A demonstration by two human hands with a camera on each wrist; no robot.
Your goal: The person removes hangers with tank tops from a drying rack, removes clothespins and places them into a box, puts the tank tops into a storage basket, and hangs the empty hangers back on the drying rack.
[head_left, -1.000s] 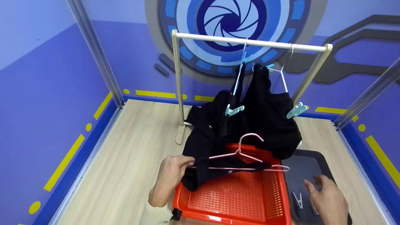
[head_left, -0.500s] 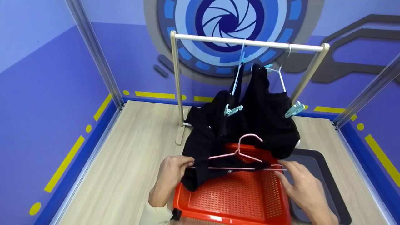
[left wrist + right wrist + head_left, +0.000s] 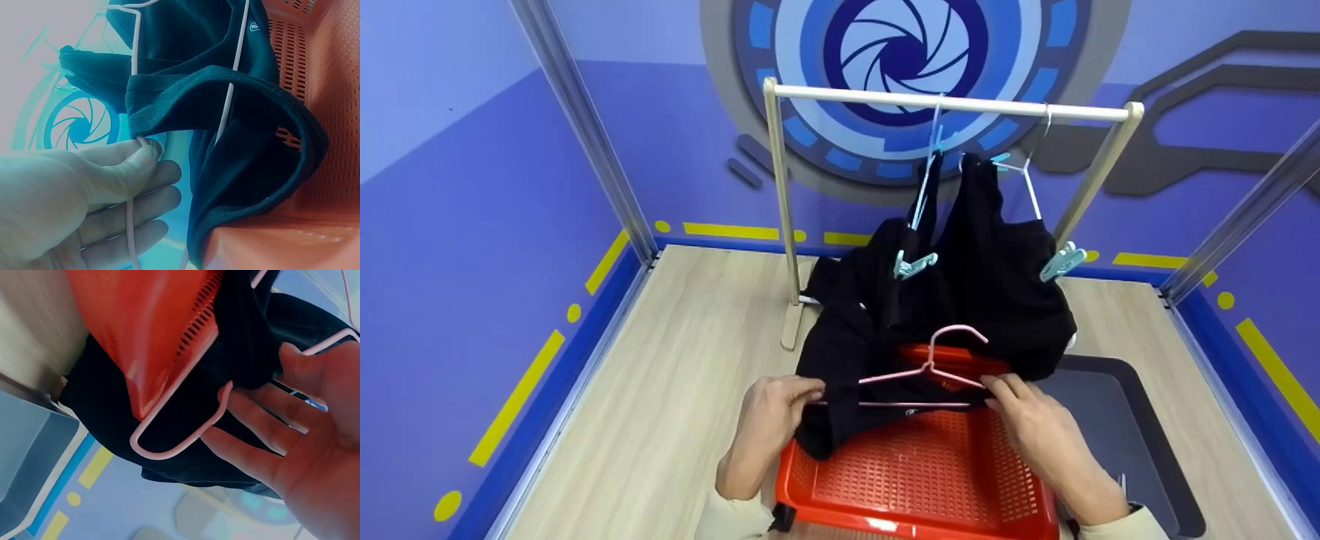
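Observation:
A pink clothes hanger [image 3: 931, 367] lies over the red basket, its hook upward, threaded through a black garment [image 3: 840, 420] with a small white logo. My left hand [image 3: 771, 412] pinches the hanger's left arm between thumb and index finger, right beside the garment's edge; in the left wrist view the other fingers [image 3: 160, 202] are loosely extended behind the wire. At the opposite end, my right hand [image 3: 1035, 424] has its thumb and fingertips around the hanger's right arm at the garment's edge. The hanger's bent pink end [image 3: 163, 453] sticks out beyond these fingers in the right wrist view.
Behind stands a small wooden rack [image 3: 949, 101] with black clothes [image 3: 997, 277] on hangers, fastened by light-blue clothespins [image 3: 1063, 262]. Below the hands sits the red basket [image 3: 915, 480]. A dark grey tray [image 3: 1110, 405] lies at its right, partly behind my right arm.
My right hand has moved left from above the tray, where clothespins lay, to the hanger's right end and now grips near the garment's edge. My left hand keeps its hold.

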